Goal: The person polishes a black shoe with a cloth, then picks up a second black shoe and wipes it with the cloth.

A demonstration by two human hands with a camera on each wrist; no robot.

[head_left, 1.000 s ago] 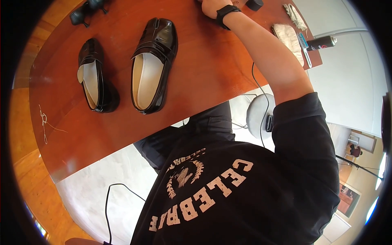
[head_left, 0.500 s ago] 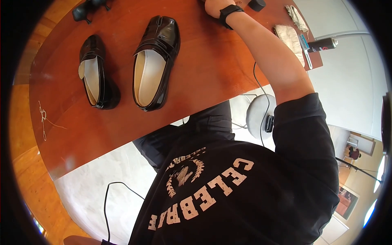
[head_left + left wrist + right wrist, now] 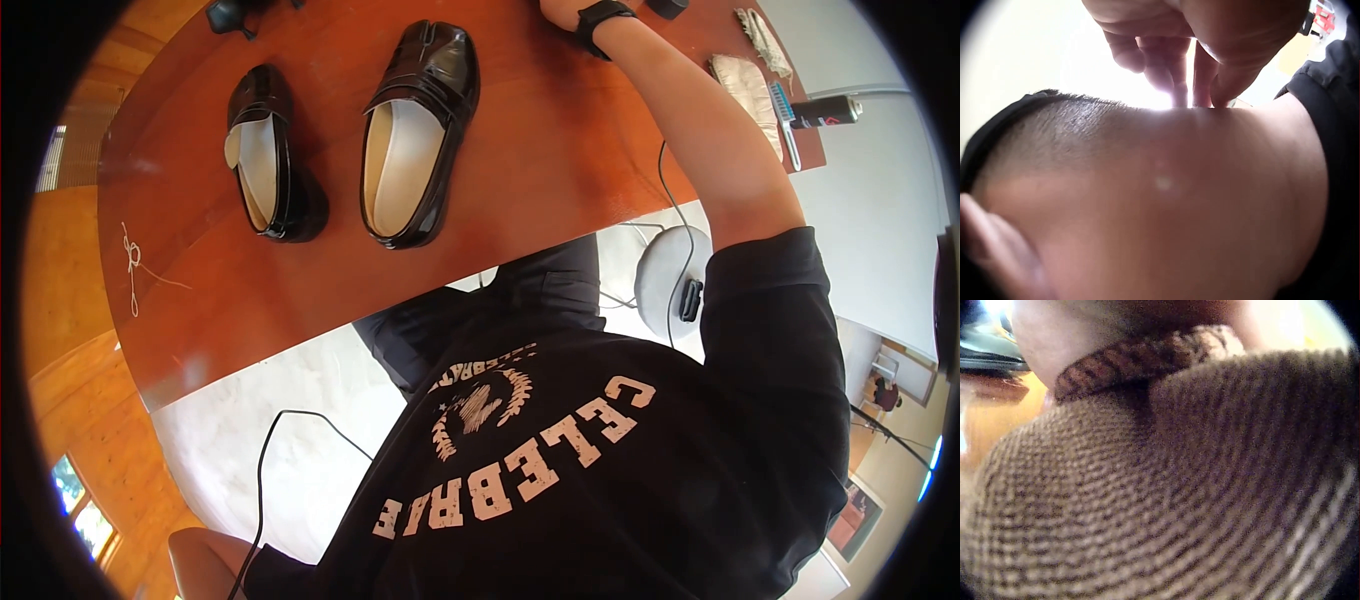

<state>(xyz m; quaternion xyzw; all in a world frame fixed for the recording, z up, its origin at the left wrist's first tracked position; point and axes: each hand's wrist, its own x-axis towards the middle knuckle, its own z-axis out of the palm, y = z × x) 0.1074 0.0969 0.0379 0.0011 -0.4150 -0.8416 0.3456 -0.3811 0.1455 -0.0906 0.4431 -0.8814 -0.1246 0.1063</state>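
My left hand [image 3: 1222, 37] is at the neck [image 3: 1166, 187] in the left wrist view, its loosely bent fingers reaching down to the skin. In the head view only the left elbow [image 3: 200, 560] shows, at the lower left. My right hand [image 3: 565, 10] is cut by the top edge of the head view, over the table. Brown ribbed fabric with a tiger-striped edge [image 3: 1147, 359] lies right against it in the right wrist view. Its fingers are hidden, so I cannot tell whether they grip the fabric.
Two black loafers, a larger one [image 3: 420, 130] and a smaller one [image 3: 270, 150], stand on the reddish-brown table [image 3: 560, 130]. A string [image 3: 132, 265] lies left. A beige cloth pad [image 3: 750, 95], a blue brush [image 3: 785, 120] and a black spray can [image 3: 825, 112] are at the right.
The head view has shifted, so the loafers and table appear farther right and higher. More of the left elbow shows at the lower left. The right arm keeps its reach over the table.
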